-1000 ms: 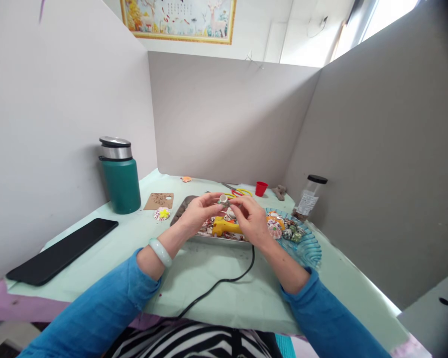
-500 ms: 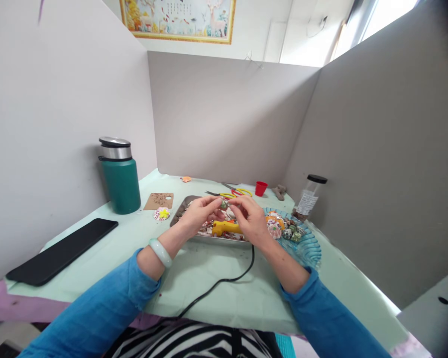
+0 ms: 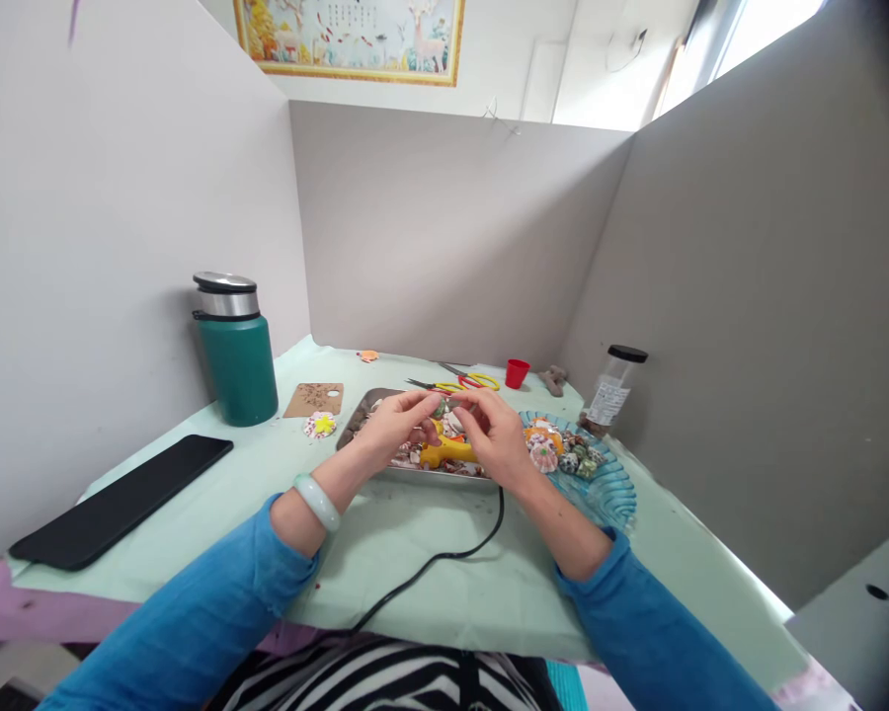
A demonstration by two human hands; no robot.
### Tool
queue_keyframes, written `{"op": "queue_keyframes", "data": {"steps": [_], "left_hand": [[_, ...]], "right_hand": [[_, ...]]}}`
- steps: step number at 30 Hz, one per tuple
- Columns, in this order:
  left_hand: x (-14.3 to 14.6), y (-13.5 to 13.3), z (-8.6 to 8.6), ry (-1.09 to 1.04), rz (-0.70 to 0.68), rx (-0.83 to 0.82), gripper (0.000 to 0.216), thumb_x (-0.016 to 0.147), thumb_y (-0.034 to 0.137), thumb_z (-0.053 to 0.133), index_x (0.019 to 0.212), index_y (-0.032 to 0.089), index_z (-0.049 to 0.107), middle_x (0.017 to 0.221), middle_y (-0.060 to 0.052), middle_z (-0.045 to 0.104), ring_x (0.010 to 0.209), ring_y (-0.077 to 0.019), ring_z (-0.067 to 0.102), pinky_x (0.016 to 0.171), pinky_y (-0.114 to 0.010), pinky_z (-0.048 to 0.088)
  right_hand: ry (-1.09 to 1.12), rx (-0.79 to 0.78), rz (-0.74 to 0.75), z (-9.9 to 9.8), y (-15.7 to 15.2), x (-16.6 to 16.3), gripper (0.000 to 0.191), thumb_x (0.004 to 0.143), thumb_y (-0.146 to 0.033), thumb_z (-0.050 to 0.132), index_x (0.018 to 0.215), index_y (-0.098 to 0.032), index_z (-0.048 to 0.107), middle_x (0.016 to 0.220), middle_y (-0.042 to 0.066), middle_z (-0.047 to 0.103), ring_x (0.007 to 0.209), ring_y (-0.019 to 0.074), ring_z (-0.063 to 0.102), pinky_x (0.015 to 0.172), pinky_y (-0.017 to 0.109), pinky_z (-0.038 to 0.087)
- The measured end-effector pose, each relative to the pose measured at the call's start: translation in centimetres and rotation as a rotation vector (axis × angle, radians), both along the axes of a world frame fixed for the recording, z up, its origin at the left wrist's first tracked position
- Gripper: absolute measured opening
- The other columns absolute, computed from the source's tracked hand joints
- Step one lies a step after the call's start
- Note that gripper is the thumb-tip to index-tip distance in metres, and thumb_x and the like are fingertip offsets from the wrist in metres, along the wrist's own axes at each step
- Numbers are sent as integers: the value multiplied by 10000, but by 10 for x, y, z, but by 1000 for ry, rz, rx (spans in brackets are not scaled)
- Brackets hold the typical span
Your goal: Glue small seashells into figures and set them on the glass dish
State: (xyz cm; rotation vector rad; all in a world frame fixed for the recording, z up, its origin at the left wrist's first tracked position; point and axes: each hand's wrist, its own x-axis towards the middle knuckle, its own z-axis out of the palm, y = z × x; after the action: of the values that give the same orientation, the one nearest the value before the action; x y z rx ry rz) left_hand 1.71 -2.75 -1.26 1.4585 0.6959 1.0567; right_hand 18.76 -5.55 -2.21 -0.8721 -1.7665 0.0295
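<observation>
My left hand (image 3: 400, 427), with a pale jade bangle on the wrist, pinches a small green shell (image 3: 442, 408) between thumb and fingertips. Just to its right, my right hand (image 3: 494, 434) has thumb and index finger drawn close together; whatever lies between them is too small to make out. Both hands hover over a metal tray (image 3: 407, 475) of mixed shells and bits. In the tray lies a yellow glue gun (image 3: 444, 451), partly covered by my right hand, and a black cord (image 3: 431, 561) runs from beside the tray toward me.
At right a blue scalloped plate (image 3: 616, 499) holds painted shells, near a black-lidded jar (image 3: 608, 393). Scissors (image 3: 478, 381) and a red cup (image 3: 517, 373) stand behind the tray. Leftward are a green bottle (image 3: 235, 365), a decorated shell (image 3: 319, 425), cardboard (image 3: 313, 399) and a black slab (image 3: 125, 501).
My right fingertips have drawn slightly away from the green shell, which stays in my left hand. The rest looks the same apart from a slight camera shift.
</observation>
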Motion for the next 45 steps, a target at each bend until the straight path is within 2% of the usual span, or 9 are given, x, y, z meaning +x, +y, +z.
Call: {"op": "queue_keyframes", "data": {"steps": [3,8,13,19,24,31,36,41,45], "left_hand": [[1,-1,0,23,-9,6,448,722,496,657,996,142,632,691,-7,586,572,-107,563,599,-262,485],[1,-1,0,49,1,26,432,727,499,647,961,137,631,665,12,551,541,-93,519,587,-274,497],[0,-3,2,71,20,37,440,738,501,632,990,141,613,665,11,559,539,-102,545,562,-256,478],[1,-6,5,164,42,69,448,664,369,728,1024,136,600,651,13,578,524,-99,534,546,-245,455],[1,-6,5,223,103,112,431,700,406,684,1026,131,613,556,22,553,508,-115,525,533,-248,436],[0,-8,7,224,43,147,363,748,460,619,905,132,629,562,7,573,548,-123,550,530,-227,407],[1,-8,6,237,39,108,363,735,491,625,828,141,602,523,14,560,527,-122,557,508,-211,396],[3,-3,1,182,74,54,494,776,607,511,774,121,601,682,-49,621,500,-106,561,496,-225,437],[2,-2,1,167,142,50,465,761,580,558,811,119,592,783,-59,625,504,-90,549,489,-227,463]], "right_hand": [[-14,-13,12,0,-1,0,188,878,-231,497,1014,-209,625,876,40,612,634,124,523,603,264,433],[5,-39,2,0,1,-1,134,858,-239,516,890,-200,640,818,33,610,646,130,522,608,264,425],[180,-179,19,-4,9,1,136,829,-315,556,826,-194,618,742,6,594,569,112,482,553,247,411],[283,-295,53,-6,12,3,176,807,-365,576,804,-191,602,628,-24,538,548,113,471,527,236,396],[211,-245,19,-4,9,1,171,829,-352,550,784,-193,595,650,-19,539,556,112,462,531,236,390],[28,18,-73,-1,1,0,85,852,-247,527,879,-206,596,883,30,583,574,100,480,572,248,419],[-128,89,-96,-4,1,2,125,881,-233,481,895,-219,605,911,50,588,705,134,545,630,255,427],[-46,1,-93,-4,3,2,122,873,-253,475,831,-208,580,837,38,575,647,129,505,610,256,416],[110,-162,-22,-5,7,2,114,845,-289,494,797,-205,554,702,-4,532,568,116,452,547,244,392]]}}
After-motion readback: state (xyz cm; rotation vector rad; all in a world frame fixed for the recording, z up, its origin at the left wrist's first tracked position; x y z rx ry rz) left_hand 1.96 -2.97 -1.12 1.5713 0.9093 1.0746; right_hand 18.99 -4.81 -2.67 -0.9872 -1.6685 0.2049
